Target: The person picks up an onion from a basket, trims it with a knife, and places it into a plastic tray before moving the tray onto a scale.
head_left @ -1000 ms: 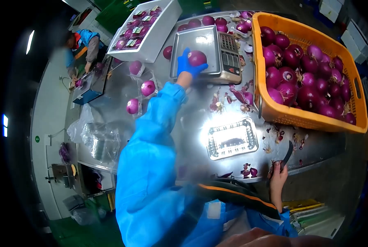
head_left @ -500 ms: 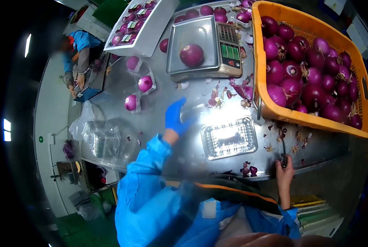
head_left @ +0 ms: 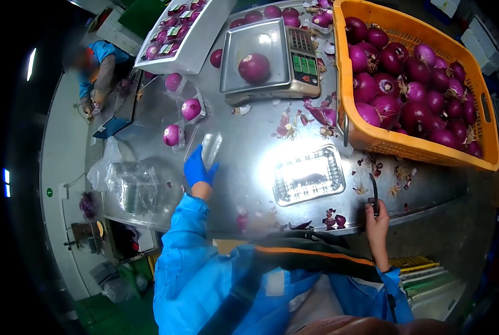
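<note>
My left hand [head_left: 199, 170], in a blue glove, has its thumb and fingers around one end of a clear plastic tray [head_left: 212, 148], tilted up over the steel table. My bare right hand [head_left: 377, 219] grips a small knife with a dark curved blade [head_left: 374, 188] pointing away from me, at the table's near edge. Between the hands another clear plastic tray [head_left: 309, 175] lies flat, shining with glare. Beyond my left hand, a red onion [head_left: 191, 109] sits in a clear tray, with others beside it. A large red onion [head_left: 254, 68] rests on the scale [head_left: 297, 84].
An orange crate [head_left: 416, 151] full of red onions stands at the right. A white foam box [head_left: 196, 53] holds packed onions at the back. Bagged trays [head_left: 131, 187] lie on the left. Onion skins litter the table. A co-worker [head_left: 101, 67] works at the far left.
My left hand has moved left and slightly down, and a clear tray now shows in its fingers. My right hand stays low with the knife, its blade more upright. The whole view has shifted slightly.
</note>
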Available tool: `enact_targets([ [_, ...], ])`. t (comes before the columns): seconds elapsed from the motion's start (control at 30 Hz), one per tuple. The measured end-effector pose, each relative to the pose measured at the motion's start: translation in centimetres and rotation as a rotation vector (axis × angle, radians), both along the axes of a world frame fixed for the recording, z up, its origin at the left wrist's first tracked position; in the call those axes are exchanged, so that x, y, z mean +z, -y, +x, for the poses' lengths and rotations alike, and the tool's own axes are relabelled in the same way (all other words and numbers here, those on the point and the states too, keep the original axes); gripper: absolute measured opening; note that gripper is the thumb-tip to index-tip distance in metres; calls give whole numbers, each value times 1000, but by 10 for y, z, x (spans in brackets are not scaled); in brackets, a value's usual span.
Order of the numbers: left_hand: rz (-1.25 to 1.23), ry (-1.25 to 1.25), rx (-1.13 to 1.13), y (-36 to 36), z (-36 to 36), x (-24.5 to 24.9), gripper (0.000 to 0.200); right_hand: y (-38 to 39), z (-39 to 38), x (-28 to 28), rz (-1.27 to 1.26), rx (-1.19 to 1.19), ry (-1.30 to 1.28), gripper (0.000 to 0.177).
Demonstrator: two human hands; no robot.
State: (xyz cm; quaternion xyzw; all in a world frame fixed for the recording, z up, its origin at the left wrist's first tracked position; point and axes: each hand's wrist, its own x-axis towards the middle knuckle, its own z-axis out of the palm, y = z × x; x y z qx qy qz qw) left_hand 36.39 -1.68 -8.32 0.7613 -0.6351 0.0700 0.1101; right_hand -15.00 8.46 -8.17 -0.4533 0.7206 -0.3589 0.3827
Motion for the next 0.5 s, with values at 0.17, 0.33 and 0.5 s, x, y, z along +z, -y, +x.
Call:
enact_targets([
  [0.17,-354,-277,-376,111,-62,39,89,-8,1,-17,-19,-187,132,19],
  [0.33,-269,-269,-278,246,-125,49,106,-14,4,-23,-12,-158,136,17],
  [0.5,116,-316,4,288,-149,55,97,-22,18,-26,-100,-263,201,18],
])
